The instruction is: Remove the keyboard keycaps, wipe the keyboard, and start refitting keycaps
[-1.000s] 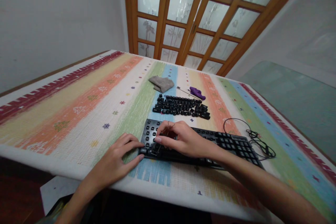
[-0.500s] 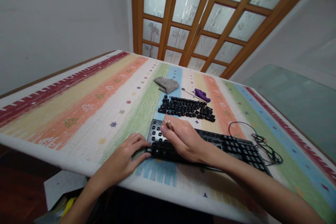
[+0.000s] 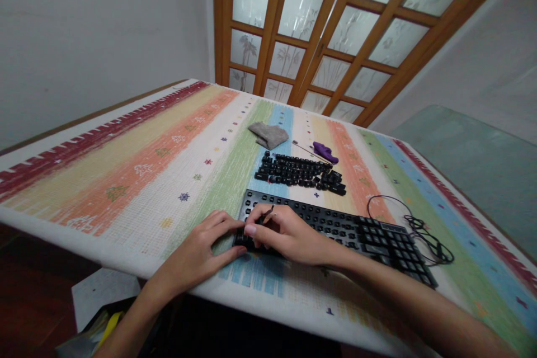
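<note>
A black keyboard (image 3: 327,218) lies near the table's front edge; bare switches show over its left and middle, while the right block still carries keycaps. My left hand (image 3: 203,243) grips its front left corner, forefinger on top and thumb at the near edge. Over the same corner, my right hand (image 3: 289,235) is closed on a slim tool (image 3: 268,212), with thin wire-like parts showing by the fingertips; its exact kind is unclear. Just behind the keyboard, loose black keycaps (image 3: 293,170) are laid out in rows.
Farther back lie a grey cloth (image 3: 269,134), a thin stick-like brush (image 3: 308,150) and a purple cloth-like item (image 3: 325,152). A coiled black cable (image 3: 428,243) rests on the right. The striped cloth (image 3: 138,196) covers the table. A bag (image 3: 98,327) sits below the front edge.
My right hand has come down and left to the keyboard's front left corner, tool still in its fingers. The left hand stays at that corner, its forefinger slightly farther in.
</note>
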Demonstrator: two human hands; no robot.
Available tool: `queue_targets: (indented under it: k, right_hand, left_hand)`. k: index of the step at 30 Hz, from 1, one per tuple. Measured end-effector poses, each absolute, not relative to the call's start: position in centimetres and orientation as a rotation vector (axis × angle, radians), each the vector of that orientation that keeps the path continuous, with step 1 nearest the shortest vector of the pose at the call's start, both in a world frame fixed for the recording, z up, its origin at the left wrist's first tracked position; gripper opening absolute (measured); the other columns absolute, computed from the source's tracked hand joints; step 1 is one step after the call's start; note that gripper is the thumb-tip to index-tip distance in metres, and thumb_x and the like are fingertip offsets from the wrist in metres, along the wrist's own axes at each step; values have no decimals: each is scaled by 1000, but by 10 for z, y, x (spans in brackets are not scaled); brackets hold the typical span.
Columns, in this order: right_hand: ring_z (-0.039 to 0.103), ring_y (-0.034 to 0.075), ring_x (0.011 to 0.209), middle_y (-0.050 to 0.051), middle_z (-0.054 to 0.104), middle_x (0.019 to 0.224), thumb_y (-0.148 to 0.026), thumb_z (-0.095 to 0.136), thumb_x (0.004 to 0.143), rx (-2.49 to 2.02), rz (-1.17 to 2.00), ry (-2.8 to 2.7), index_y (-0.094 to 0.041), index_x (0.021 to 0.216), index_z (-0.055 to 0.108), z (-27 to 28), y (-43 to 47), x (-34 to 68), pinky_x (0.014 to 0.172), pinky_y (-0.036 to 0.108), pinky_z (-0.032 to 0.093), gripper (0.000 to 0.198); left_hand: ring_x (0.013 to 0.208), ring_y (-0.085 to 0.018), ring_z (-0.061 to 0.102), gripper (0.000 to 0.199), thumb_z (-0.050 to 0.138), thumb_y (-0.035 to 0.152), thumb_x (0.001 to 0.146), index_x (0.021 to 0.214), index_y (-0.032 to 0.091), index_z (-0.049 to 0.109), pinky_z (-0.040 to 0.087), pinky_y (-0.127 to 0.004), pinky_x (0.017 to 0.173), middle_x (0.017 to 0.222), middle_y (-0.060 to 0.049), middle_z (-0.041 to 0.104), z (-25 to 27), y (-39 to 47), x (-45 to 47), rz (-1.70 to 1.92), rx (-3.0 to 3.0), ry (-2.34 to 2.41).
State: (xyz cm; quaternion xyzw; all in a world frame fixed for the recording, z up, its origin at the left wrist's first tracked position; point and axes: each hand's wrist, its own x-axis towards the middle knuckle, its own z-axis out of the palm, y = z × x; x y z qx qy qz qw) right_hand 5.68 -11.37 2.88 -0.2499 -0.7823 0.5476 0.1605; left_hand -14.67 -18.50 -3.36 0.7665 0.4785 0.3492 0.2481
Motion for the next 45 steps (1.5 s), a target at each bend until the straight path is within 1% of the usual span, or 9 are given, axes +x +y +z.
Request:
queue_targets:
  k: [2,8,17,22,28,31,35,39,45]
  right_hand:
    - [58,11,61,0,62,72,-41,54,97,-711,1581,-2225,-15,95,62,25,-114,58,59,23,46,27]
    - [60,16,87,5,64,94,-34,56,97,-737,1064,-2399,-17,97,69,31,-110,66,81,31,47,22]
    - [63,12,63,4,64,85,-41,57,95,-836,1365,-2096,-16,101,65,2,-131,67,57,25,51,27]
    - [61,17,75,7,65,83,-37,55,96,-697,869,-2389,-14,98,67,8,-137,59,70,31,50,26]
    - [57,19,74,11,64,88,-33,45,99,-610,491,-2720,-11,105,62,18,-136,35,65,30,45,29]
    - [56,16,69,8,64,80,-34,49,98,-696,577,-2673,-13,91,63,22,-119,26,64,28,41,26]
    - [52,11,55,1,57,58,-38,44,101,-1011,1009,-2493,-15,66,57,17,-84,24,55,25,35,44]
    - [49,9,45,-4,51,52,-54,44,98,-1043,1324,-2363,-16,67,55,11,-71,32,50,23,35,50]
    - [54,10,53,-4,53,57,-55,44,98,-787,1302,-2383,-16,79,59,28,-81,45,55,23,39,46]
  left_hand:
    - [97,-18,59,19,62,28,93,112,25,64,48,-31,87,102,-2,62,-34,-185,-146,953,2091,1288]
    - [99,-19,59,16,58,26,95,110,23,64,48,-32,89,101,-3,63,-35,-183,-145,966,2092,1286]
    - [97,-18,60,27,57,26,95,121,26,64,50,-31,88,103,-3,61,-33,-186,-145,897,2054,1287]
    - [95,-18,60,23,59,25,92,114,24,67,50,-30,87,101,-4,61,-30,-186,-145,940,2039,1282]
    - [94,-18,60,17,56,11,84,95,20,66,52,-28,84,97,-3,61,-34,-185,-146,975,2067,1287]
    - [98,-20,61,11,60,18,86,95,20,65,52,-31,89,102,-4,63,-36,-185,-147,992,2080,1323]
    - [99,-19,62,24,61,25,89,113,22,64,51,-33,91,108,-4,63,-34,-185,-147,935,2073,1362]
    - [93,-18,62,26,62,31,91,115,23,65,52,-32,86,106,-4,65,-29,-184,-147,919,2035,1357]
    - [89,-17,63,19,63,32,90,105,21,68,51,-29,82,98,-3,68,-27,-178,-145,999,1979,1343]
